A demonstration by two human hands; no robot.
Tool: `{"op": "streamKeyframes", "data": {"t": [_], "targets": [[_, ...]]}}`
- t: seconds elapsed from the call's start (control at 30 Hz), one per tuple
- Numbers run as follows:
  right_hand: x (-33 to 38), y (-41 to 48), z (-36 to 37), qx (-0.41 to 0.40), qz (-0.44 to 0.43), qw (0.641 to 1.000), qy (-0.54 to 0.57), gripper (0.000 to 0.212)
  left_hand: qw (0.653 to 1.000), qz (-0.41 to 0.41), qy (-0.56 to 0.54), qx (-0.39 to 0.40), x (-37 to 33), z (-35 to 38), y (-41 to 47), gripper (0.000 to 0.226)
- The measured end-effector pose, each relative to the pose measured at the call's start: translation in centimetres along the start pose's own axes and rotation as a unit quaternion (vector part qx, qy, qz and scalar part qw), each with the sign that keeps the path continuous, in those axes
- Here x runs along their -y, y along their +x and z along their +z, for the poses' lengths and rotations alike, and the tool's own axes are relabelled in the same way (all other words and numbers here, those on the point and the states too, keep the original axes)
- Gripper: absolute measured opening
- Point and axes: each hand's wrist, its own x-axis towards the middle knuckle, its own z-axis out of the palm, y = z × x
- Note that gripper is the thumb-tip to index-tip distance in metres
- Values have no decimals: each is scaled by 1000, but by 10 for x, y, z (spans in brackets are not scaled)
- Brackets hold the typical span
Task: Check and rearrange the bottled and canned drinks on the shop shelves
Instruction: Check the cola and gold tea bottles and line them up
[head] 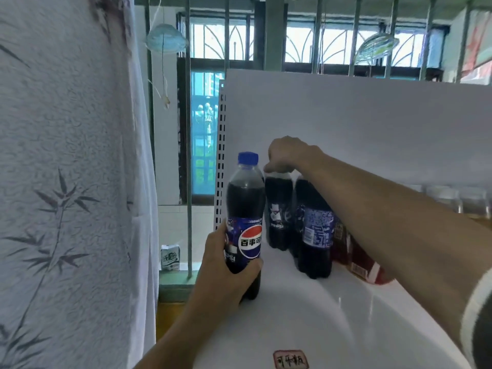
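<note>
my left hand (229, 265) is wrapped round the lower body of a dark plastic cola bottle with a blue cap (246, 209), upright at the left front edge of the white metal shelf (306, 323). my right hand (288, 155) reaches further back, fingers curled down over the top of a second dark cola bottle (278, 211). just right of it stand a third dark cola bottle (315, 235) and a red-labelled bottle (359, 262).
</note>
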Motion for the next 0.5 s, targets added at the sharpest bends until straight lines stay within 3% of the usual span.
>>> {"op": "streamKeyframes", "data": {"t": [0.1,0.27,0.37,0.5], "targets": [[0,-16,-2,-39,-24,999,-8,35,1000,12,5,2,-2,0,-1,79],[-5,-44,-11,-91,-37,995,2,31,999,35,4,-7,-4,3,0,92],[-7,-61,-29,-121,-53,991,32,32,995,62,48,-59,-7,4,-1,95],[-11,-81,-57,-152,-65,985,53,30,950,250,102,-160,-25,3,-12,70]]}}
